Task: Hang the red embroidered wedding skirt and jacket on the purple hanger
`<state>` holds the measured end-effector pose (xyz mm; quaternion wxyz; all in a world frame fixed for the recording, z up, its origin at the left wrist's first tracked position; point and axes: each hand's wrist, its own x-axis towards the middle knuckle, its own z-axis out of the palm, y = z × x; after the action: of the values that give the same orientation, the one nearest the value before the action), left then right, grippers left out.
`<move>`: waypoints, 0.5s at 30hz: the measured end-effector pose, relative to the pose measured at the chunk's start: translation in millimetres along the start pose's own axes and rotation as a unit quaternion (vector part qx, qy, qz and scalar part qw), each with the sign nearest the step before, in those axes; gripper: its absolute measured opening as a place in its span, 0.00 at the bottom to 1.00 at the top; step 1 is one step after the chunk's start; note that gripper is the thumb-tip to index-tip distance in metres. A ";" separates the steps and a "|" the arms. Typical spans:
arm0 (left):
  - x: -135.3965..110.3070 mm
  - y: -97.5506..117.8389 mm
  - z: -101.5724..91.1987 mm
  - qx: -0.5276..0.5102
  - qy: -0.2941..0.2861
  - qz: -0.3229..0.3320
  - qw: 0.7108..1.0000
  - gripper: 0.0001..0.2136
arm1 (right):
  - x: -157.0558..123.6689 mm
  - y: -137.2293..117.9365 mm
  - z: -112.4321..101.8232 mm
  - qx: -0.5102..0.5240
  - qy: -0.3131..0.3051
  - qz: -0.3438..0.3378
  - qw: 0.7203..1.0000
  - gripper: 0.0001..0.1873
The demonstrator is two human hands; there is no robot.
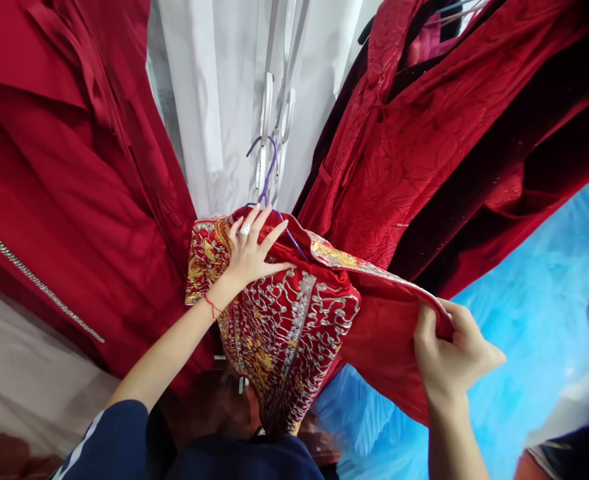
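Observation:
In the middle of the head view, a red jacket [269, 340] with silver and gold embroidery is on a purple wire hanger [268, 175]. My left hand [254, 250] lies on the jacket near its neckline, fingers spread, close to the hanger's neck. A ring and a red string bracelet show on that hand and wrist. At the right, my right hand [449, 347] pinches the edge of the jacket's front panel and holds it out sideways. The plain red lining [387, 327] of this panel faces me.
Red garments hang on the left [69, 173], one with a glittering trim [39, 280]. A patterned red dress [379, 167] and dark velvet clothing hang at the right. White hangers [267, 107] stand before white cloth [204, 87]. Blue tulle [529, 293] fills the lower right.

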<state>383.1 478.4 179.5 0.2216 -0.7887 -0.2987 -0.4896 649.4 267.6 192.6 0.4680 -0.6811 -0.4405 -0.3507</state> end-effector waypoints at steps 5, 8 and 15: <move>29.2 6.5 -6.0 -0.008 -0.078 -0.008 0.997 0.43 | 3.4 -9.7 -5.0 0.038 -0.002 0.030 0.999 0.11; 33.0 16.8 0.3 -0.008 -0.080 -0.045 0.996 0.43 | -6.0 -14.2 -14.7 0.026 0.002 0.026 0.999 0.10; 28.0 25.4 7.2 -0.006 -0.065 -0.073 0.995 0.39 | -78.5 -44.1 -25.5 -0.001 0.037 -0.211 0.977 0.06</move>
<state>414.8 471.8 200.4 0.1610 -0.7963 -0.3664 -0.4536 578.1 229.9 145.2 0.3986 -0.5597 -0.5566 -0.4669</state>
